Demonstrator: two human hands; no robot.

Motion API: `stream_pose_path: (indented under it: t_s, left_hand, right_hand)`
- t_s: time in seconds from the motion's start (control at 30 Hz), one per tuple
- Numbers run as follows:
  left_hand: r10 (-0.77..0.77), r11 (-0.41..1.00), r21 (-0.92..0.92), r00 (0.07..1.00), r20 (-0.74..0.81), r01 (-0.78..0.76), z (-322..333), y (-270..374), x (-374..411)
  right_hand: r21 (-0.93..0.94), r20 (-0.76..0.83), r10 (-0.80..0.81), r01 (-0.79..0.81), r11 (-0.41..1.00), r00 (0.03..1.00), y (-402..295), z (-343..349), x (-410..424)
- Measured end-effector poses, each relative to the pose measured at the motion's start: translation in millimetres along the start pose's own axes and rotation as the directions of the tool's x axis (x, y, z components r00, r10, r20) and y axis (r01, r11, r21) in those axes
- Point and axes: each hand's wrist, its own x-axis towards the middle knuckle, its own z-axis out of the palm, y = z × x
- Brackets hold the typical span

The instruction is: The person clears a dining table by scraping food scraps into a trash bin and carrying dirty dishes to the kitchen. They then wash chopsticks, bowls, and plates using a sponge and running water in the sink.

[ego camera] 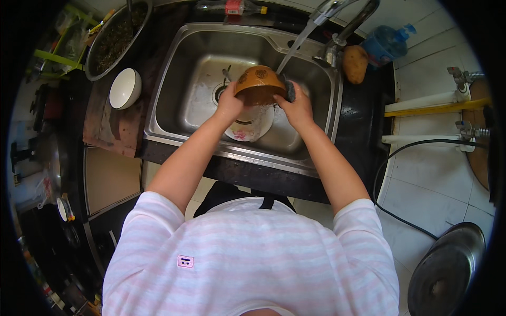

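Both my hands hold an orange-brown bowl (259, 81) with dark round motifs, tipped on its side over the stainless steel sink (178, 94). My left hand (230, 103) grips its left rim. On the right side, my right hand (295, 104) has its thumb at the rim and a dark grey scrubber (290, 91) between hand and bowl. A stream from the faucet (325, 14) falls by the bowl's upper right, and water runs off its lower edge. Beneath it in the basin lies a white plate (253, 128) with a pink flower. The bowl's inside is mostly hidden.
A white bowl (125, 89) stands on a wooden board (112, 130) left of the sink, below a large metal basin (93, 59) of dark greens. A potato (354, 64) and a blue bottle (385, 45) sit right of the faucet. Behind the sink lies a plastic bottle (233, 7).
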Motion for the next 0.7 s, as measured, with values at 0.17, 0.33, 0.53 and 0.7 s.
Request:
stream_pose_path:
  t_s: [0.17, 0.33, 0.53, 0.7]
  left_hand:
    - [0.479, 0.759, 0.571, 0.862, -0.163, -0.314, -49, 38, -16]
    - [0.371, 0.911, 0.315, 0.864, -0.342, -0.267, -131, 60, -24]
    - [0.063, 0.994, -0.056, 0.898, -0.436, -0.097, -250, 82, -44]
    - [-0.214, 0.974, -0.024, 0.887, -0.41, 0.224, -315, 84, -50]
  right_hand:
    - [-0.323, 0.226, -0.014, 0.088, 0.942, 0.974, -5, 37, -12]
    - [-0.515, 0.423, -0.093, 0.324, 0.794, 0.901, -9, 100, -13]
    - [-0.639, 0.551, 0.05, 0.382, 0.668, 0.833, 13, 147, -4]
    - [-0.604, 0.62, 0.156, 0.34, 0.721, 0.769, 6, 153, 8]
